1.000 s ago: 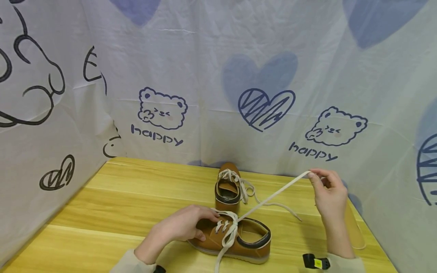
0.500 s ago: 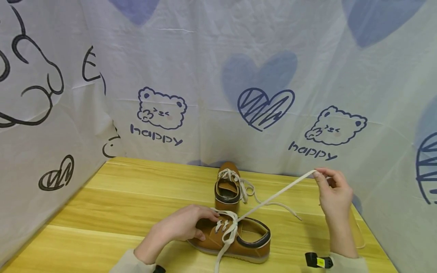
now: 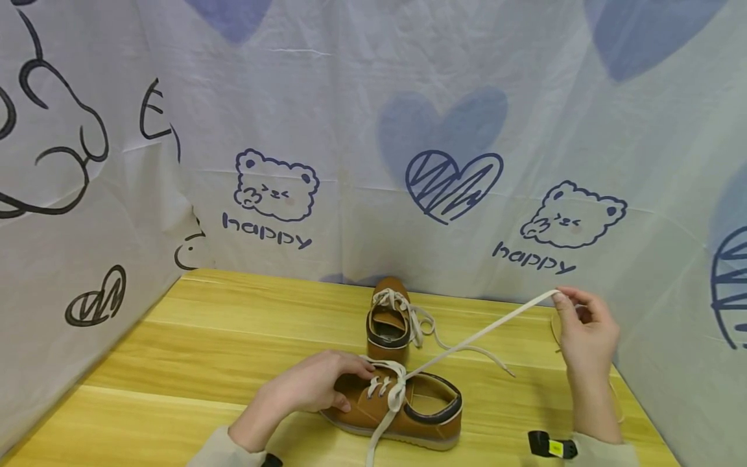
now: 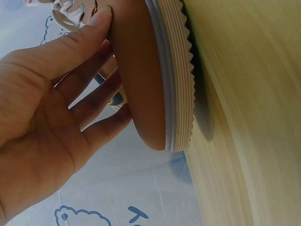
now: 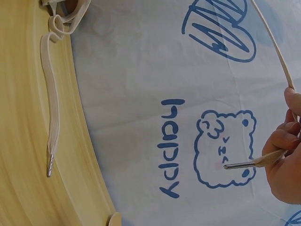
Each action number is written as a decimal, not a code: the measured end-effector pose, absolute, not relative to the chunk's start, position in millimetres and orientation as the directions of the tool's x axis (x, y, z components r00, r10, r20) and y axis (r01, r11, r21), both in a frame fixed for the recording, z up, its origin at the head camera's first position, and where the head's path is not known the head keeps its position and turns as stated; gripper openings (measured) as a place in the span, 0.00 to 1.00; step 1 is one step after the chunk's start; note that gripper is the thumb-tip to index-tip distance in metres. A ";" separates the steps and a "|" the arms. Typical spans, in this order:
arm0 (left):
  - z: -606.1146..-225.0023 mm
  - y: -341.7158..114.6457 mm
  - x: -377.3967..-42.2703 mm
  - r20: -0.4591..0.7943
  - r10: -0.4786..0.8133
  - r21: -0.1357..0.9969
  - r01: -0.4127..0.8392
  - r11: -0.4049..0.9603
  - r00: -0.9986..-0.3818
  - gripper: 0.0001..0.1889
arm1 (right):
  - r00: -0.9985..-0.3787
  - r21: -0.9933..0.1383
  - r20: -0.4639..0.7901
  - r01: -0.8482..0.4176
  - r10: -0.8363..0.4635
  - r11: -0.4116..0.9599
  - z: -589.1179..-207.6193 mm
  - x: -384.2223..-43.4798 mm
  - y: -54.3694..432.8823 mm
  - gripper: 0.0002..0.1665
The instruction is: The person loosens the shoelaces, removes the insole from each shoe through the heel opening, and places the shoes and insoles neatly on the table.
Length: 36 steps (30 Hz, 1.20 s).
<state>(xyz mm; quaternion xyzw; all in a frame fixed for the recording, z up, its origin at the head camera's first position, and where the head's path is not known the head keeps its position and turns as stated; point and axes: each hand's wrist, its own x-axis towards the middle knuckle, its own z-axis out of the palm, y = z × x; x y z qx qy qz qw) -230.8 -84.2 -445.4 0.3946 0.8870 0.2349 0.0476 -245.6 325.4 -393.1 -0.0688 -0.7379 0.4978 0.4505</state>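
Note:
A brown lace-up shoe point(image 3: 434, 431) sits near the table's front, its toe pointing left. My left hand point(image 3: 312, 386) grips its toe, with the thumb on one side and fingers on the other, as the left wrist view shows. Off to the right, my raised right hand point(image 3: 589, 337) pinches one end of the white shoelace point(image 3: 496, 322). That lace runs taut down to a knot point(image 3: 401, 376) on the shoe's tongue. A small loop hangs below the knot, and another lace end point(image 3: 376, 438) trails toward me. In the right wrist view, the lace's metal tip point(image 5: 240, 165) sticks out below my fingers.
Behind stands a matching brown shoe point(image 3: 388, 350), its loose lace point(image 5: 53, 94) lying across the wooden table point(image 3: 175, 363). A flat tan piece with rounded ends is mostly hidden behind my right hand. Printed cloth point(image 3: 362, 246) walls the back and sides.
My right hand has moved to the right, drawing the taut lace longer. The loop hanging in front of the knot has become smaller. My left hand and the shoe have stayed in place.

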 end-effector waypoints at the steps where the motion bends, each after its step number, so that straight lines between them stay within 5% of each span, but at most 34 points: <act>1: -445.3 -84.2 -230.9 0.101 0.722 0.456 0.676 0.579 -0.685 0.28 | -0.584 -0.799 0.593 -0.344 0.554 0.493 -393.2 -245.7 326.0 0.13; 36: -438.7 -83.3 -228.9 0.084 0.722 0.462 0.669 0.582 -0.686 0.28 | -0.532 -0.880 0.475 -0.311 0.701 0.360 -389.7 -242.7 355.6 0.11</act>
